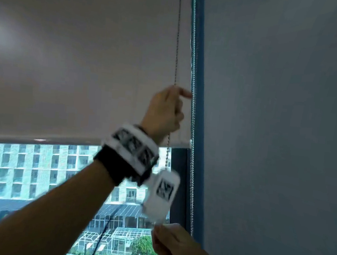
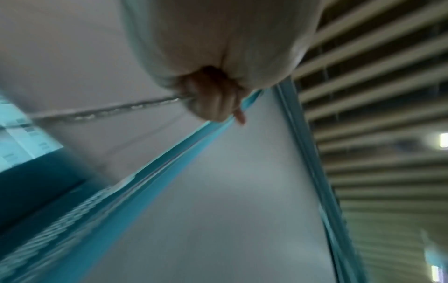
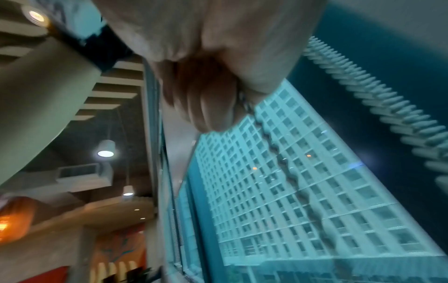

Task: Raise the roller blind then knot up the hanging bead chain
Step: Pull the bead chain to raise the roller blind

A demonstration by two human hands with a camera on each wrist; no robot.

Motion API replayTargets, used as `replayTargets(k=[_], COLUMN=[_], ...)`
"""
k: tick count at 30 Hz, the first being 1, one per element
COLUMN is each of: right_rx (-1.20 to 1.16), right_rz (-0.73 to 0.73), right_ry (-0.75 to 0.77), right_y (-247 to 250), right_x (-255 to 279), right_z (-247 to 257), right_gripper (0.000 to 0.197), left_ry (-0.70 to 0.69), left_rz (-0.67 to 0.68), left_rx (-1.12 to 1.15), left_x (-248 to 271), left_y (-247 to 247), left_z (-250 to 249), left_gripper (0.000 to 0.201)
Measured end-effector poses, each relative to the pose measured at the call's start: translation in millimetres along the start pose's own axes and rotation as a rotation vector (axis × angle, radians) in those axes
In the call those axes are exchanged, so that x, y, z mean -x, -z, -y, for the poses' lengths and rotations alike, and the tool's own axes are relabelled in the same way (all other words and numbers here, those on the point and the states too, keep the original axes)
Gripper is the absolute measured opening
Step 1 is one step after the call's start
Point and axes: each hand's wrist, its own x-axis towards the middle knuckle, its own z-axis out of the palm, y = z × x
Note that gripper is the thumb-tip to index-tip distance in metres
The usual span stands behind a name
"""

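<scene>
A beige roller blind covers the upper window; its bottom bar hangs partway down. The near strand of the bead chain runs down into my raised left hand, whose curled fingers grip it; the forefinger points right. In the left wrist view the chain leaves that fist. Lower down, my right hand holds the same strand, with the chain pinched between its thumb and curled fingers. The far strand hangs along the frame.
A blue window frame stands right of the chain, with a grey wall beyond it. Below the blind, the glass shows apartment blocks outside. The left wrist camera hangs in front of the chain between both hands.
</scene>
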Motion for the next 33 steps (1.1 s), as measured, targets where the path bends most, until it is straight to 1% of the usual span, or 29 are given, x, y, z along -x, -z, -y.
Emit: replayTargets(k=[1,2,3,4,6,7,8,9,10,11,12,14,15,17,19,21,22,24,26,28,30,32,33], right_rx=[0.078,0.113,0.114,0.086,-0.071,-0.183,-0.24,-0.286,-0.29,-0.273,-0.228,-0.07,0.006,0.081,0.057,0.077,0.086,0.069,0.097,0.096,0.099,0.101,0.073], right_rz=[0.05,0.078,0.068,0.047,-0.057,-0.098,-0.139,-0.168,-0.209,-0.25,-0.301,-0.4,-0.421,-0.402,-0.354,-0.326,-0.316,-0.269,-0.18,-0.086,-0.001,0.075,0.076], right_ry=[-0.031,-0.055,-0.072,-0.06,0.095,0.195,0.273,0.314,0.323,0.318,0.314,0.34,0.359,0.358,0.365,0.357,0.312,0.181,0.156,0.13,0.072,-0.004,-0.014], right_y=[8.2,18.3,31.4,42.7,67.0,75.6,81.5,84.9,83.4,78.8,74.3,65.2,60.6,50.1,44.0,33.7,27.9,15.4,5.5,-0.4,3.8,20.4,31.5], right_x=[-0.2,-2.2,-8.2,-13.4,-33.0,-42.3,-50.5,-57.7,-66.4,-74.3,-81.6,-89.9,-92.0,-87.6,-76.1,-64.1,-58.1,-46.7,-34.9,-22.9,-14.6,-16.6,-21.3], right_z=[2.1,8.4,17.1,32.2,73.8,102.4,132.0,161.7,188.5,208.9,218.0,213.7,204.5,186.9,171.6,152.1,138.9,106.8,73.0,46.5,28.8,30.6,38.3], right_gripper=[0.036,0.023,0.009,0.013,0.031,0.033,0.031,0.03,0.031,0.032,0.034,0.04,0.043,0.047,0.048,0.048,0.046,0.042,0.045,0.047,0.046,0.032,0.023], left_ry=[-0.022,-0.023,-0.01,0.01,0.053,0.094,0.133,0.162,0.188,0.215,0.246,0.325,0.352,0.351,0.306,0.22,0.18,0.142,0.137,0.148,0.138,0.107,0.1], left_rz=[-0.005,-0.007,-0.004,-0.012,-0.015,-0.006,0.013,0.033,0.056,0.084,0.123,0.224,0.276,0.333,0.296,0.246,0.22,0.168,0.117,0.073,0.048,0.047,0.058], left_rx=[0.003,0.034,0.072,0.092,0.104,0.122,0.143,0.154,0.166,0.185,0.214,0.246,0.208,0.138,0.199,0.251,0.234,0.232,0.263,0.252,0.181,0.147,0.148], left_x=[11.2,24.2,36.5,46.7,65.1,75.5,86.5,98.6,110.5,122.0,132.4,146.5,146.4,133.8,106.2,73.6,59.3,34.6,15.5,7.8,13.2,29.1,38.0], left_y=[-5.7,-7.8,-8.8,-8.1,-7.0,-9.5,-12.6,-16.5,-19.8,-21.6,-20.7,-12.1,-3.7,16.7,35.4,44.5,44.2,38.0,29.9,20.8,11.8,5.2,4.0], left_z=[11.2,23.2,32.8,41.8,57.9,65.4,72.9,81.8,91.8,101.5,110.7,126.1,129.9,125.4,107.1,76.0,59.6,30.2,7.8,-1.9,4.6,18.1,24.9], left_gripper=[0.031,0.031,0.031,0.031,0.029,0.028,0.028,0.029,0.032,0.033,0.034,0.035,0.033,0.03,0.034,0.036,0.037,0.044,0.048,0.044,0.041,0.04,0.04])
